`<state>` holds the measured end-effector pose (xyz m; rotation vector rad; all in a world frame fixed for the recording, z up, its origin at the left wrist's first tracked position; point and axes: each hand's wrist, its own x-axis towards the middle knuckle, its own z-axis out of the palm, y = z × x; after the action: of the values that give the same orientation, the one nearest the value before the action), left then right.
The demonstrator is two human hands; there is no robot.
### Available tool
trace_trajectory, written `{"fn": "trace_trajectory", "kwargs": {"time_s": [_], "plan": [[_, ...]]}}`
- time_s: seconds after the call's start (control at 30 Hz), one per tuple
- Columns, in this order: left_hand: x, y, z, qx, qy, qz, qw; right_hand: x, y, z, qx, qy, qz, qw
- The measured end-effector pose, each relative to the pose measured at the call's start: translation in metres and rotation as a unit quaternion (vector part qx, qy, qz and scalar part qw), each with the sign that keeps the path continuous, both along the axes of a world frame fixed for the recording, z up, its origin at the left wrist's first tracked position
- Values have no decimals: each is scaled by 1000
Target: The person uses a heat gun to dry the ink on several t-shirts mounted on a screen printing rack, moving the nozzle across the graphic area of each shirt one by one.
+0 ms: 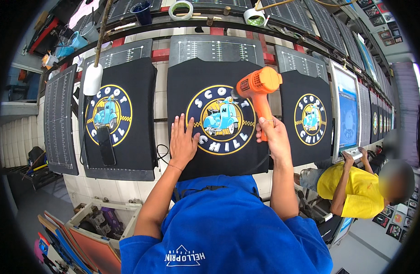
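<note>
In my right hand (pixel 277 139) is an orange heat gun (pixel 261 82), gripped by its handle, its nozzle over the upper right of a round print. That print (pixel 222 116), a light blue scooter inside a yellow-edged ring of white letters, is on the middle black T-shirt (pixel 187 86). The shirt lies over a grey printing board (pixel 191 48). My left hand (pixel 183 139) rests flat on the shirt at the print's left edge, fingers spread and holding nothing.
Similar printed black shirts lie on the left board (pixel 141 86) and right board (pixel 287 86). A phone (pixel 106 147) is on the left shirt, below a hanging white cylinder (pixel 93 80). A framed screen (pixel 349 102) and a person in yellow (pixel 351 187) are at right.
</note>
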<state>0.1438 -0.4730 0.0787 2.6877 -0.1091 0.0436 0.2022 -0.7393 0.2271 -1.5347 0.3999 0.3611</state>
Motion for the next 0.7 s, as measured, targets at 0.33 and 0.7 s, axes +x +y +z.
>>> {"fn": "trace_trajectory", "kwargs": {"time_s": [0.33,0.7], "plan": [[2,0,0,-15,-3,3,1000,16,20,-9,23,-40,35,998],[2,0,2,-20,-7,7,1000,16,23,-8,-31,-38,55,997]]}}
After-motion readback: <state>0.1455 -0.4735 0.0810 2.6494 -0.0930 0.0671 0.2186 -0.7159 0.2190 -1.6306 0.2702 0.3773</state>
